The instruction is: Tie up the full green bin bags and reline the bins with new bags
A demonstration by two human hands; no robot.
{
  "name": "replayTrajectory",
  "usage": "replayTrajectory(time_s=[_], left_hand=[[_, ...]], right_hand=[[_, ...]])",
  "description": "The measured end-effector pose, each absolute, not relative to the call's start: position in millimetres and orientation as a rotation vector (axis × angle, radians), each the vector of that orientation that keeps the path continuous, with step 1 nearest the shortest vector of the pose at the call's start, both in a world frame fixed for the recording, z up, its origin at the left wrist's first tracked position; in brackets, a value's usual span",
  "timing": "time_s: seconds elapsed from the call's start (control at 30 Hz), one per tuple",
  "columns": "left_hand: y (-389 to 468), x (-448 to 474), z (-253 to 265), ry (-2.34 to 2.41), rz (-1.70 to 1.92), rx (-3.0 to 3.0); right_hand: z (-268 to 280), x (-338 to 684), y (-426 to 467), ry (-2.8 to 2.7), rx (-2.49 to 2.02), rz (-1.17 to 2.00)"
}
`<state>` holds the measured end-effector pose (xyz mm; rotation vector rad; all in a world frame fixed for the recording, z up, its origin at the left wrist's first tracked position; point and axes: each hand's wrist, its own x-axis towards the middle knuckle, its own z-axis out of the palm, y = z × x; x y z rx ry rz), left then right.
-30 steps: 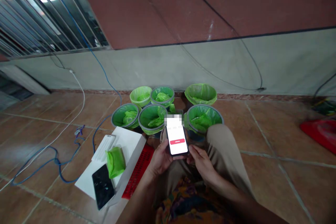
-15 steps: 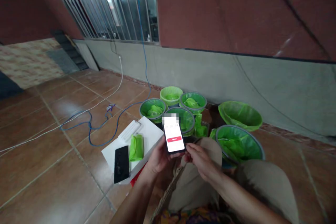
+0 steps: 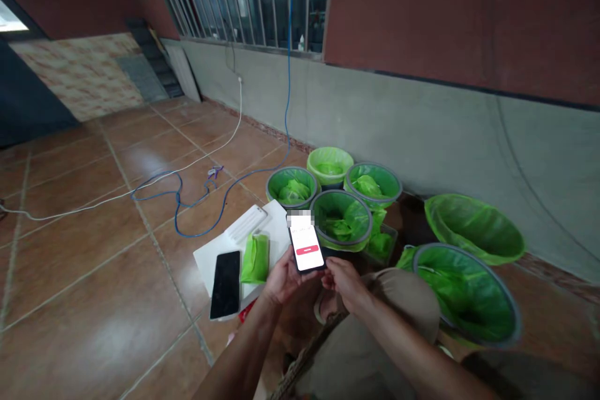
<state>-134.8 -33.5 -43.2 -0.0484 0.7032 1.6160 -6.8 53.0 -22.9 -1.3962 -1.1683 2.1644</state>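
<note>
A lit smartphone with a white screen and a red button rests in my left hand, whose fingers wrap under its lower end. My right hand has its fingers curled in at the phone's lower right corner and appears to grip it there. To the left, a white box lies low by my knees. On it are a dark-screened phone, a folded bright green bag and a white slim object.
Several bins lined with green bags stand ahead, among them a grey-rimmed bin and a nearer one at right. A blue cable and a white cable trail over the tiled floor. Behind runs a grey wall.
The view has turned, so the bins and box sit differently in it. Both hands stay at the smartphone, which keeps nearly the same place in view.
</note>
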Motion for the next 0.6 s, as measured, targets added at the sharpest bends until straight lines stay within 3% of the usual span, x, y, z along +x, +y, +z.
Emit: replayTrajectory(time_s=[0.6], left_hand=[[-26.1,-141.1,-85.2,0.769,1.614,-0.293]], right_hand=[[-75.2,-32.6,64.7,-1.134,-1.678,2.144]])
